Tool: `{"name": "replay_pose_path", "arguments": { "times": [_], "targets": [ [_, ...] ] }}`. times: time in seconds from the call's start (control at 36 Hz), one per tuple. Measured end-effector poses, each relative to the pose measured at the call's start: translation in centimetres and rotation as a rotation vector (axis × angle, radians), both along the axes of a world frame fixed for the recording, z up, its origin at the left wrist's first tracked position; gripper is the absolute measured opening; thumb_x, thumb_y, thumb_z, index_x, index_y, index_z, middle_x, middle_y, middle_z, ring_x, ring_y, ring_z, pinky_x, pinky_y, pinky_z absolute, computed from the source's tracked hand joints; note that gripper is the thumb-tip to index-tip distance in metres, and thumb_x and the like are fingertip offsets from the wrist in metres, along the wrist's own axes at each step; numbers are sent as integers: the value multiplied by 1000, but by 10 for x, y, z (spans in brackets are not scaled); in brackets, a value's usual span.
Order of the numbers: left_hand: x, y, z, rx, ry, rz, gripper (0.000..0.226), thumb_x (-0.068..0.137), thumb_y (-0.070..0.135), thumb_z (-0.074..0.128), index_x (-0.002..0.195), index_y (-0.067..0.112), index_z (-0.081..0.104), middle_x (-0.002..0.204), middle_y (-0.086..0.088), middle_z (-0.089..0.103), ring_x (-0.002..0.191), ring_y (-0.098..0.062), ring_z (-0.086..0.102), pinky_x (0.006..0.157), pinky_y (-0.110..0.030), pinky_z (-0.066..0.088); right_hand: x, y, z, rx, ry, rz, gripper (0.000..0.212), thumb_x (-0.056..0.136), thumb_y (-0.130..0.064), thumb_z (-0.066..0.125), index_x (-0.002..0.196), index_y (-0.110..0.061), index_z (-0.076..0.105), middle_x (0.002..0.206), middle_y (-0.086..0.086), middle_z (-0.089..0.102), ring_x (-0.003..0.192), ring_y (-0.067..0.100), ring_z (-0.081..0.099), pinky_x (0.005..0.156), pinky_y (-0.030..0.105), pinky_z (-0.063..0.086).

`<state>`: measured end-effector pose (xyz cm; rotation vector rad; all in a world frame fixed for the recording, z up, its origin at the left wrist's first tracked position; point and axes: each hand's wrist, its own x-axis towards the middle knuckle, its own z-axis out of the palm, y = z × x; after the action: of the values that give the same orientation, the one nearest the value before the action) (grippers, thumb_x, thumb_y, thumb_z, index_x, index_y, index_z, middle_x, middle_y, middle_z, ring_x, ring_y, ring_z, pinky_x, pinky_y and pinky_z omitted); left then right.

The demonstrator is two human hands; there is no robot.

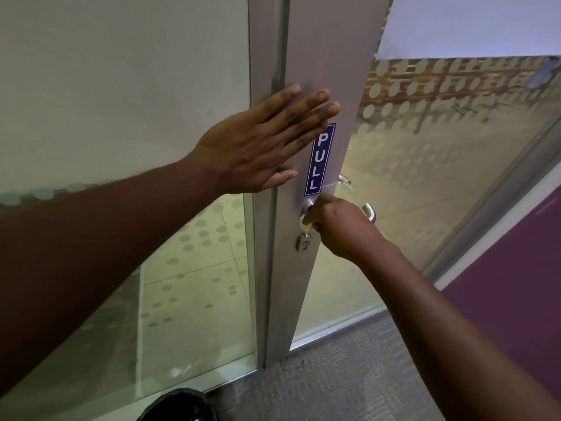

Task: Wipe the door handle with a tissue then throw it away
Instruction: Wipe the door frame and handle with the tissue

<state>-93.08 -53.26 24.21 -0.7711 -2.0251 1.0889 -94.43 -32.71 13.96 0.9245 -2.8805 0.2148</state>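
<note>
Nearest, a bin point(179, 405) waits at six o'clock. The tissue point(304, 223) is clenched in the right hand point(340, 226) against the door handle point(369, 211); the door point(328, 71) is braced by the flat, spread left hand point(261, 141). Firm pressure should be kept along the whole lever.

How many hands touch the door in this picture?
2. The left hand lies flat on the door frame; the right hand presses a tissue against the door handle.
</note>
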Motion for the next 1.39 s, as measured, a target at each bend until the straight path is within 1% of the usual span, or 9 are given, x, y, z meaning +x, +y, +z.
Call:
{"name": "replay_pose_path", "arguments": {
  "times": [0.25, 0.33, 0.47, 0.67, 0.83, 0.94, 1.14, 1.28, 1.39],
  "targets": [
    [-1, -1, 0, 6, 2, -10, 82, 103, 58, -3, 161, 0, -11, 169, -19, -8, 157, -33, 1, 128, -44, 12, 8, 7, -2, 31, 24, 20, 35, 87, -1, 68, 120, -15, 69, 119, 7, 58, 92, 26, 64, 79, 34, 55],
    [-1, 0, 0, 5, 3, -10, 82, 103, 57, -1, 161, 0, -10, 169, -19, -7, 157, -33, 2, 128, -44, 12, 10, 17, -7, 43, 61, 44, 33, 87, -1, 68, 115, -19, 72, 118, 5, 59, 90, 26, 62, 80, 35, 49],
    [0, 0, 0, -15, 37, -16, 82, 103, 58, -1, 161, 1, -9, 169, -18, -5, 158, -31, 4, 128, -43, 12, 9, 30, -10, 34, 102, 42, 33, 89, 2, 63, 109, -21, 75, 112, 2, 61, 86, 25, 60, 75, 32, 29],
    [0, 0, 0, -18, 43, -17, 81, 103, 58, 0, 161, 1, -7, 170, -18, -3, 158, -31, 5, 128, -43, 13, 5, 48, -12, 54, 108, 68, 36, 82, 8, 67, 97, -23, 78, 104, -2, 63, 86, 22, 61, 88, 44, 49],
    [-1, 0, -1, -4, 25, -20, 80, 104, 56, 0, 161, 0, -9, 169, -19, -5, 157, -32, 3, 128, -45, 11, -4, 72, -3, -13, 107, -7, 33, 81, 5, 68, 97, -22, 79, 103, -1, 65, 78, 23, 66, 68, 30, 53],
    [0, 1, 0, -4, 27, -17, 80, 104, 56, 0, 161, 0, -9, 169, -19, -5, 158, -32, 3, 129, -44, 13, -12, 81, 8, -112, 118, -33, 28, 79, 6, 70, 94, -16, 80, 99, 3, 66, 76, 26, 68, 69, 35, 57],
    [1, 1, 0, -11, 27, -8, 80, 104, 56, -1, 161, 0, -9, 169, -19, -5, 157, -32, 3, 128, -44, 13, -13, 58, 16, -100, 99, 47, 28, 85, 3, 67, 104, -15, 77, 112, 3, 70, 92, 23, 69, 80, 37, 57],
    [1, 1, 0, -15, 25, 3, 81, 104, 57, -1, 161, 0, -9, 169, -20, -6, 157, -33, 3, 128, -45, 14, -11, 40, 7, -54, 60, 106, 34, 82, 3, 70, 110, -17, 74, 115, 2, 71, 97, 20, 67, 79, 29, 55],
    [1, 2, 1, -16, 17, 7, 81, 104, 57, -1, 161, 0, -9, 169, -20, -6, 157, -33, 3, 128, -45, 15, -10, 31, 4, -72, 51, 111, 38, 84, -3, 72, 119, -19, 70, 123, 3, 66, 108, 20, 64, 86, 35, 57]
  ]
}}
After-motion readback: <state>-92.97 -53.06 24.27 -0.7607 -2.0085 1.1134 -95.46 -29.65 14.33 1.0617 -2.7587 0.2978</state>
